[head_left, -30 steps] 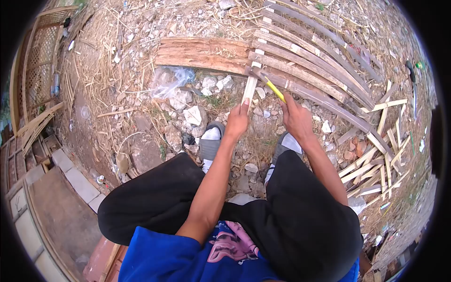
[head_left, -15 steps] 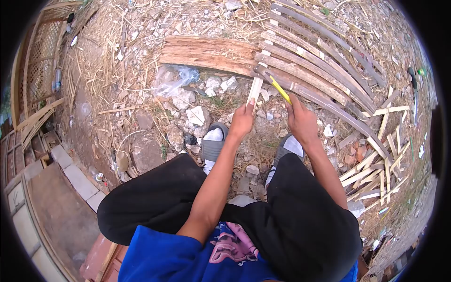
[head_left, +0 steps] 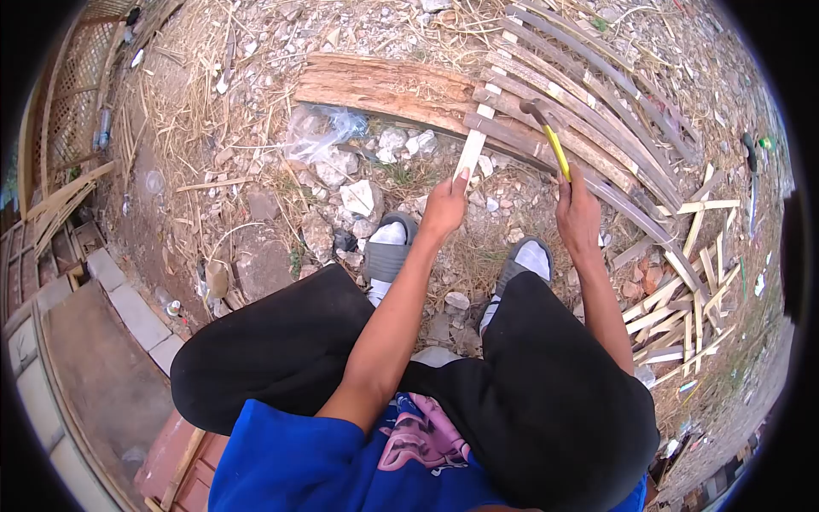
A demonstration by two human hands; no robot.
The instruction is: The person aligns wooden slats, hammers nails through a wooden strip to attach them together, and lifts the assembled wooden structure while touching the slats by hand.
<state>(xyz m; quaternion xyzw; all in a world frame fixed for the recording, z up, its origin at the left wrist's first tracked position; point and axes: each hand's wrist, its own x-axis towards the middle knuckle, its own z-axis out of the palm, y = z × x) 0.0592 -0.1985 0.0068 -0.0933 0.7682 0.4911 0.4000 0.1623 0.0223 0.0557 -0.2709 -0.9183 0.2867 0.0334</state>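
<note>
My left hand point(head_left: 446, 205) grips the near end of a pale wooden strip point(head_left: 471, 152), thumb on top. The strip's far part runs under the closest of several long weathered slats point(head_left: 512, 137), which lie side by side. In my right hand point(head_left: 577, 209) is a hammer point(head_left: 554, 145) with a yellow handle and a dark head. The fingers wrap the lower handle. Its head is over the slats, to the right of the pale strip; whether it touches them I cannot tell. A rough, worn wooden board point(head_left: 384, 85) lies left of the slats, beneath their left ends.
A pile of short wood strips point(head_left: 682, 320) lies at the right. A handsaw point(head_left: 752, 179) rests farther right. Clear plastic point(head_left: 328, 132) and broken stones point(head_left: 358, 196) cover the ground ahead of my feet. A lattice panel point(head_left: 72, 102) stands at the far left.
My right hand has moved right and the hammer's head has lifted away from the pale strip, up and right. My left hand still holds the strip.
</note>
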